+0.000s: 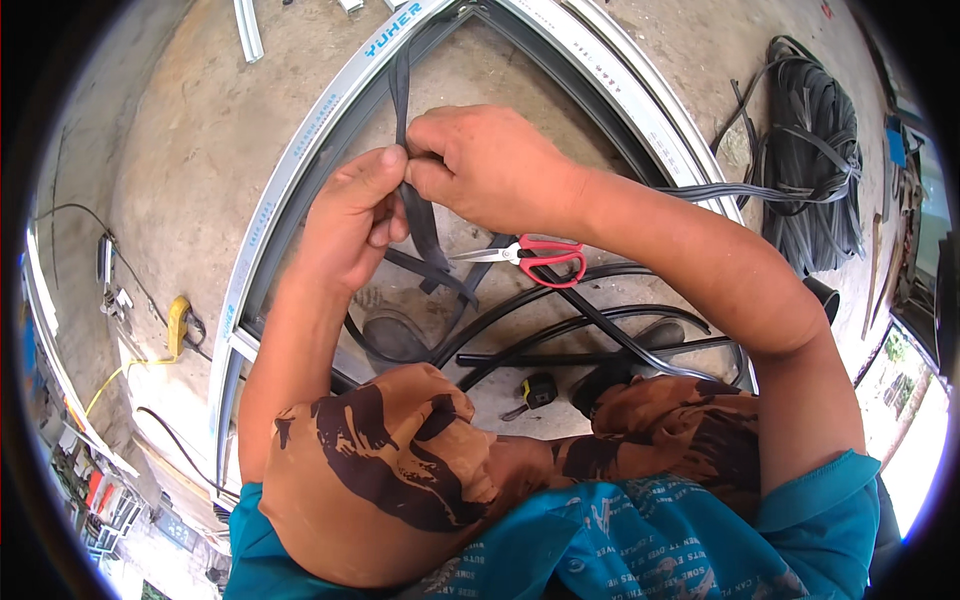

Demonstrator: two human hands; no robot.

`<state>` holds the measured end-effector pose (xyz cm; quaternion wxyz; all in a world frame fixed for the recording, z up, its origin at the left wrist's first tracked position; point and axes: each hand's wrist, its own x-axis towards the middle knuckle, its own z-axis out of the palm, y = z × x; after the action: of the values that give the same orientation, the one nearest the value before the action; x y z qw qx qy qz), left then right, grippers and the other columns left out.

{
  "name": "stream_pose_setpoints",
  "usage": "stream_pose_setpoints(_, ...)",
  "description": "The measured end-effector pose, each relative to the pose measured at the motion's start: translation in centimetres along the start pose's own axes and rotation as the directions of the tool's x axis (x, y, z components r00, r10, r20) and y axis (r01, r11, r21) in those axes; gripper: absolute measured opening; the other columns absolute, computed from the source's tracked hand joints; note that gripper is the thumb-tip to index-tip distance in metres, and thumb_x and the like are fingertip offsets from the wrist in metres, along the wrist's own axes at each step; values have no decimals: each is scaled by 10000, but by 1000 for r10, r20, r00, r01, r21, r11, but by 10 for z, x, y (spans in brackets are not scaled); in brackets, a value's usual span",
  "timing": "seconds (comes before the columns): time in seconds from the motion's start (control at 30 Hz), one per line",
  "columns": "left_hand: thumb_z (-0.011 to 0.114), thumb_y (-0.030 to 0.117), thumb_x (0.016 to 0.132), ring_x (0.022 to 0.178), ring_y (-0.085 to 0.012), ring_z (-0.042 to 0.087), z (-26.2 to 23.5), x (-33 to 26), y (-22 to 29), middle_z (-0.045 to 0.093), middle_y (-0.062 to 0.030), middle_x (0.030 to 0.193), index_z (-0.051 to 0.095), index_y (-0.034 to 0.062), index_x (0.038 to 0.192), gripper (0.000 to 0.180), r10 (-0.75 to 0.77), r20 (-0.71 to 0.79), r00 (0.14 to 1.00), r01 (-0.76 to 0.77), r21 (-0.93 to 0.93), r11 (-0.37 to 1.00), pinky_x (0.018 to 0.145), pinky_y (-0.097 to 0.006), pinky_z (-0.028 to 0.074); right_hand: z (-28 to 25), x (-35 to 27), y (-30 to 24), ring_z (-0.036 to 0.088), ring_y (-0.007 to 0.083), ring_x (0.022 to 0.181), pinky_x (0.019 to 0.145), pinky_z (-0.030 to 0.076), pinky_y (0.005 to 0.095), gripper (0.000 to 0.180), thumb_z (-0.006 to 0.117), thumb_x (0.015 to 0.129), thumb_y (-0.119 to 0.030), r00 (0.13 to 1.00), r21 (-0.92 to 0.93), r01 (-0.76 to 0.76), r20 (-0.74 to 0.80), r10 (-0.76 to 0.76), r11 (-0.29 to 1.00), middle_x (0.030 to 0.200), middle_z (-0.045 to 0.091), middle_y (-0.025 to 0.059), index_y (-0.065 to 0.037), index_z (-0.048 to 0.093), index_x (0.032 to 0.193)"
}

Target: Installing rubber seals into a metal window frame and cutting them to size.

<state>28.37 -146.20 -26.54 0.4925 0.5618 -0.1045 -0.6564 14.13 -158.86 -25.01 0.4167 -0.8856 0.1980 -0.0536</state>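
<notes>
A flat dark grey rubber strip (401,92) runs down from the inner edge of the metal frame (310,125) into my hands, and its loose end hangs below them. Thumb and fingers of my left hand (360,200) pinch it from the left. From the other side my right hand (495,165) grips the same strip, its fingers curled close against the left thumb. Below the hands lie red-handled scissors (560,262), their blades pointing left toward the strip's loose end. Black rubber strips (520,310) curve and cross between the scissors and my knees.
A tied bundle of grey rubber strip (812,160) lies on the concrete floor at right, with a length leading over the frame. A tape measure (537,390) rests by my feet. A yellow tool with a yellow cord (180,325) sits outside the frame at left.
</notes>
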Motion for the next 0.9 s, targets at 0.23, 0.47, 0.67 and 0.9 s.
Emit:
stream_pose_setpoints(0.23, 643, 314, 934, 524, -97, 464, -18, -23, 6, 532, -16, 697, 607, 45, 924, 272, 193, 69, 979, -181, -148, 972, 418, -202, 338, 9, 1, 0, 662, 291, 752, 693, 504, 424, 260, 539, 894, -240, 957, 391, -272, 205, 205, 879, 783, 634, 156, 11, 576, 839)
stream_pose_setpoints(0.47, 652, 366, 893, 528, -107, 405, -62, -67, 54, 470, -45, 680, 547, 3, 939, 380, 504, -108, 857, -487, 151, 860, 439, -231, 295, -3, -49, 83, 677, 298, 716, 675, 509, 421, 220, 547, 903, -232, 933, -112, -330, 109, 342, 937, 778, 623, 172, -16, 589, 908)
stream_pose_setpoints(0.67, 550, 212, 970, 646, -152, 323, -131, -108, 119, 363, -55, 744, 417, 53, 753, 300, 645, -168, 746, -666, -144, 732, 505, -251, 311, -40, -33, 87, 662, 375, 884, 760, 524, 483, 200, 552, 861, -140, 937, -546, -226, 106, 334, 807, 911, 686, 177, -62, 614, 1034)
stream_pose_setpoints(0.9, 543, 161, 971, 656, -177, 389, -185, -130, 171, 456, -100, 772, 468, 29, 776, 248, 710, -202, 675, -725, -1, 689, 523, -254, 335, -34, -45, 91, 684, 355, 870, 710, 549, 462, 239, 542, 845, -52, 869, -645, -190, 240, 433, 740, 905, 699, 177, -53, 608, 1074)
